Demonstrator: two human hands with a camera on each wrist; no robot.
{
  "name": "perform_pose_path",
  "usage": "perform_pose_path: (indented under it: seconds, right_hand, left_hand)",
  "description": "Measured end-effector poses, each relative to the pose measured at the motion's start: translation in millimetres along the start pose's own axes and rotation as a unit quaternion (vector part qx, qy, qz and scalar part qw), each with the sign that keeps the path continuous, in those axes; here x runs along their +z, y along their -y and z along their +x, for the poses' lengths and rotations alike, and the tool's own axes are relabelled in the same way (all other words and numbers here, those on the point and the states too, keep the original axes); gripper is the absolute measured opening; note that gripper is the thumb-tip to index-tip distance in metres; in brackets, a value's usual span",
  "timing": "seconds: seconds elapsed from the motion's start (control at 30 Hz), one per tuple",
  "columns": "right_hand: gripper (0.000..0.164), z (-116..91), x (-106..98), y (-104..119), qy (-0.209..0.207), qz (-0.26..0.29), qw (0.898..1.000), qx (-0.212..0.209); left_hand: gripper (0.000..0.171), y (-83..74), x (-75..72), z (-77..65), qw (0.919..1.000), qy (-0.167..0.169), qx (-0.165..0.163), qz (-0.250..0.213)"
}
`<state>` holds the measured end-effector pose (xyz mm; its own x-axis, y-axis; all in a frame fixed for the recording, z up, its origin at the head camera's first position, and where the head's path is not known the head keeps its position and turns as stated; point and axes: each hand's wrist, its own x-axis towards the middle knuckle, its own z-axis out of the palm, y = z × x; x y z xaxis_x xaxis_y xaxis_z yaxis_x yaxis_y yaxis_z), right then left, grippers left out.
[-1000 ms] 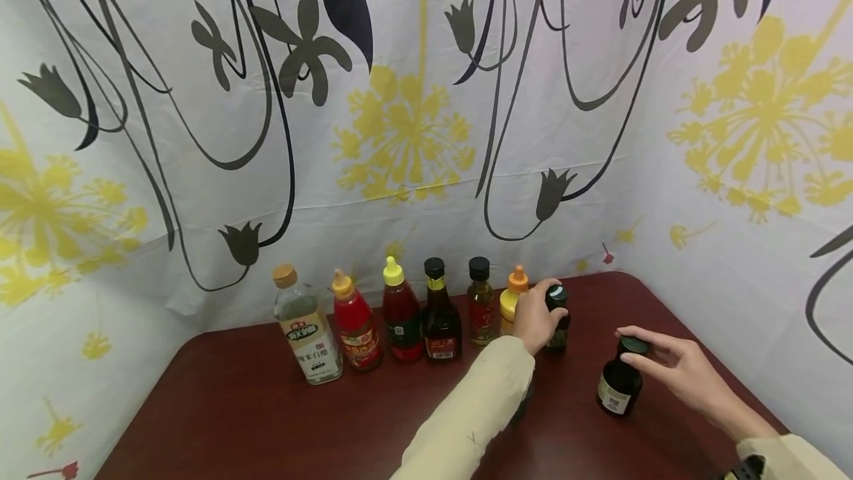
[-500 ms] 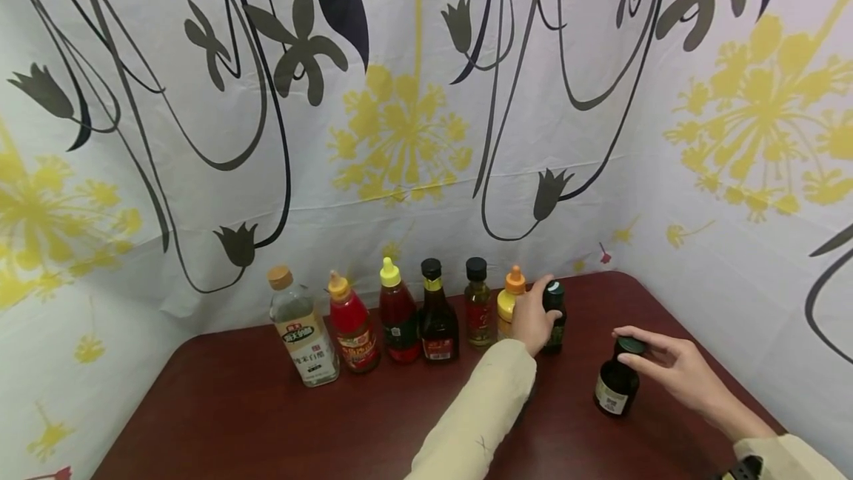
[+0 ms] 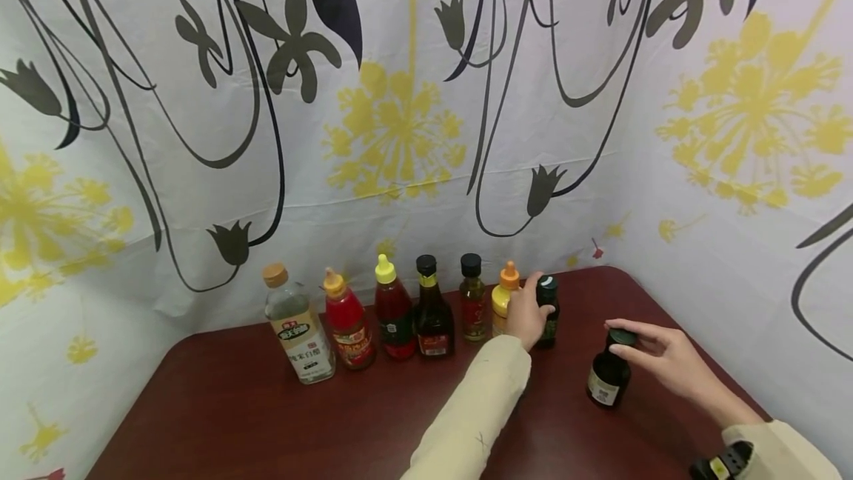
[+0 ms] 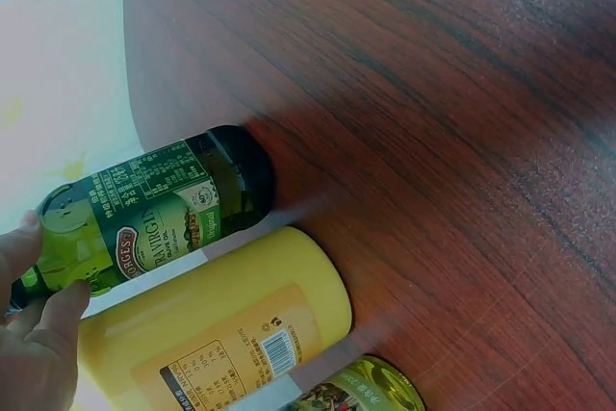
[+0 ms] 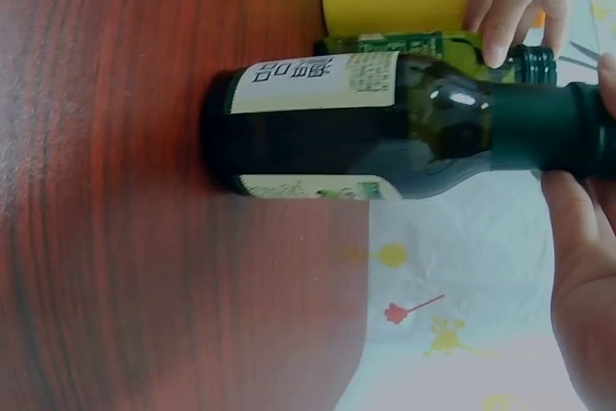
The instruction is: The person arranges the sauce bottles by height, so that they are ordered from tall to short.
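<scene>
My left hand [image 3: 526,317] grips the neck of a small green olive oil bottle [image 4: 154,209], which stands upright at the right end of the back row. A yellow squeeze bottle [image 4: 231,324] with an orange tip is close beside it. On the right, the fingers and thumb of my right hand [image 3: 669,365] hold a dark glass bottle [image 5: 318,132] by its green cap, with a pale label on its side. This dark bottle is near upright, at or just above the table; the exact contact is hard to tell.
To the left along the back of the dark red table [image 3: 286,428] stand a clear vinegar bottle [image 3: 300,339], red sauce bottles [image 3: 349,328], a dark sauce bottle [image 3: 435,317] and a small oil bottle [image 3: 473,310]. A patterned cloth [image 3: 400,132] hangs behind and at the sides.
The head view has turned slightly, so everything sits a little further left in it. Both hands keep their hold on the same bottles, with no clear movement across the table.
</scene>
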<state>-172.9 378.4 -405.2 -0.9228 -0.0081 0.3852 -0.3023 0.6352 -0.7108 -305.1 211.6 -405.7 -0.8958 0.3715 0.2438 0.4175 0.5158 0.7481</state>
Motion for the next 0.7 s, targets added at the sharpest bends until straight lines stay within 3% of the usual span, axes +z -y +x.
perform_pose_path:
  seconds: [0.33,0.7]
  right_hand:
    - [0.038,19,-6,14,-0.012,-0.038,0.998,0.049]
    - [0.039,56,0,11,-0.033,-0.064,0.997,0.039]
  left_hand:
    - [0.052,2.6,-0.4,2.3,0.9999,0.013,0.003,0.001]
    - [0.051,1.1,-0.4,2.4,0.9998,0.014,0.003,0.013]
